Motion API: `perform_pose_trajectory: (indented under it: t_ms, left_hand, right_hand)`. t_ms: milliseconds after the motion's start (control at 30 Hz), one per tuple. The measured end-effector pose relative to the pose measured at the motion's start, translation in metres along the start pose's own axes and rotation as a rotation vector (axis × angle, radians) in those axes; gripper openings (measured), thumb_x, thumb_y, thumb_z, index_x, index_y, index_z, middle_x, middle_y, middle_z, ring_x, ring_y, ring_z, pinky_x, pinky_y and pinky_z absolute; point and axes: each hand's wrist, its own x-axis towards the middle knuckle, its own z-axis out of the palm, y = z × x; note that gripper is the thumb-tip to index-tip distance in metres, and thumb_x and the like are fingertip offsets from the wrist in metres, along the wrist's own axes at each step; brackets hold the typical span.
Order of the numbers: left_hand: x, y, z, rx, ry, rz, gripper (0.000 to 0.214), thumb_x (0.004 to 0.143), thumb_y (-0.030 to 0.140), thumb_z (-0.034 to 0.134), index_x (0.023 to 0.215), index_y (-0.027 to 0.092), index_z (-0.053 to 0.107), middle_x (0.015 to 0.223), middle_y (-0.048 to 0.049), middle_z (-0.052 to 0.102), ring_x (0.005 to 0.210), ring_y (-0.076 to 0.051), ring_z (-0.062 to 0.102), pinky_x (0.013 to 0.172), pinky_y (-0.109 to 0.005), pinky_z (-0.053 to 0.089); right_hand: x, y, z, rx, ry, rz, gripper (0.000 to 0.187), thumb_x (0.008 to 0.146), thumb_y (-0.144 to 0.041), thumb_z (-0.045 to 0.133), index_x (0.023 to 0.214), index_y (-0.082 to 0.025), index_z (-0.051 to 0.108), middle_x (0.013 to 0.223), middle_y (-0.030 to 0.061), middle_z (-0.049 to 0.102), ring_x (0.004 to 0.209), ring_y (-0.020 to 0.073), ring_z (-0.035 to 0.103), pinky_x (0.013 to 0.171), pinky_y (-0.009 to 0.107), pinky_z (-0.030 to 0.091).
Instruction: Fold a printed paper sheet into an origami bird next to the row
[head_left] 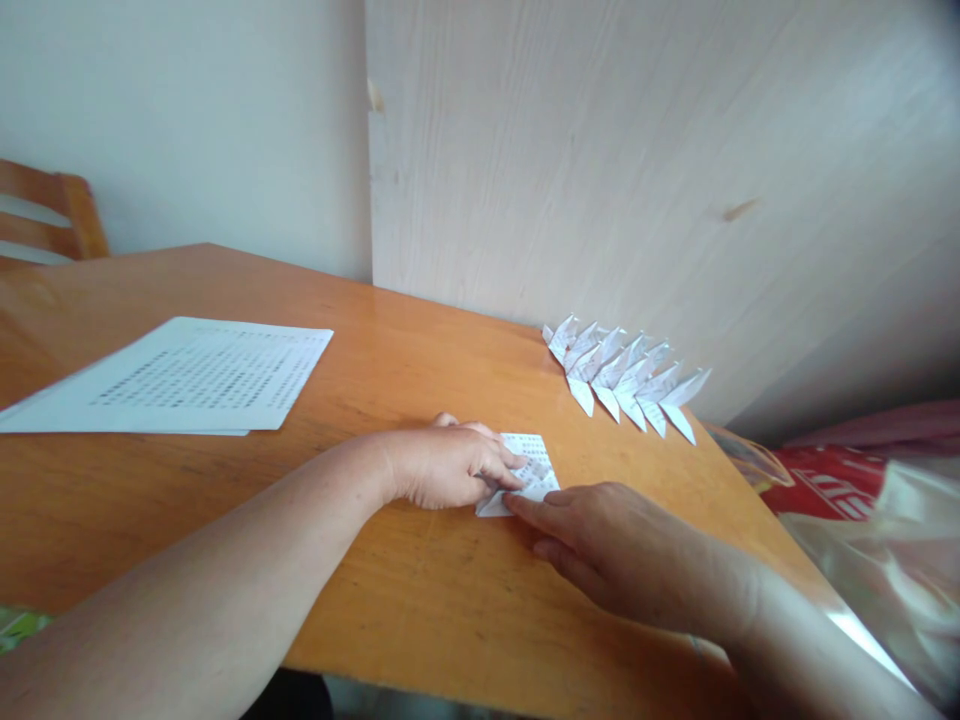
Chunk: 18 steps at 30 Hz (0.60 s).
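Observation:
A small folded piece of printed paper (537, 462) lies on the wooden table, its near edge turned up as a white fold. My left hand (457, 465) rests over its left side, fingers stretched out and pressing down on it. From the right, my right hand (592, 525) reaches in with its index fingertip on the near fold and the thumb lower, close to the tabletop. Both hands are open and lie against the paper without gripping it. Part of the paper's left side is hidden under my left fingers.
Folded paper pieces (626, 370) stand in a row near the table's back right edge. A stack of printed sheets (202, 375) lies at left on the table (420, 590). A pale board (600, 150) rises behind; red and white bags (832, 480) sit at right.

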Motion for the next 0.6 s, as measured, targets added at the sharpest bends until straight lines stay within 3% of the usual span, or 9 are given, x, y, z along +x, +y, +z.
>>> perform_pose_trajectory:
  t_ms: [200,600]
  left_hand:
    - [-0.0003,0.0018,-0.0010,-0.002,0.005,0.006,0.044,0.091,0.023,0.049,0.126,0.047,0.061,0.148,0.0068,0.050,0.138,-0.028,0.040,0.106,-0.051,0.025]
    - [-0.0005,0.0029,-0.0025,0.001,-0.004,0.006,0.047,0.089,0.021,0.049,0.126,0.047,0.061,0.148,0.0081,0.049,0.138,-0.028,0.040,0.106,-0.052,0.025]
  right_hand:
    - [0.0012,0.0014,0.0035,0.005,0.005,-0.003,0.038,0.093,-0.024,0.049,0.130,-0.029,0.059,0.108,0.0050,0.073,0.090,0.0225,0.069,0.080,0.032,0.047]
    - [0.0039,0.0003,0.0026,0.039,-0.005,0.006,0.038,0.091,-0.025,0.051,0.128,-0.029,0.060,0.108,0.0042,0.073,0.089,0.0227,0.068,0.078,0.032,0.046]
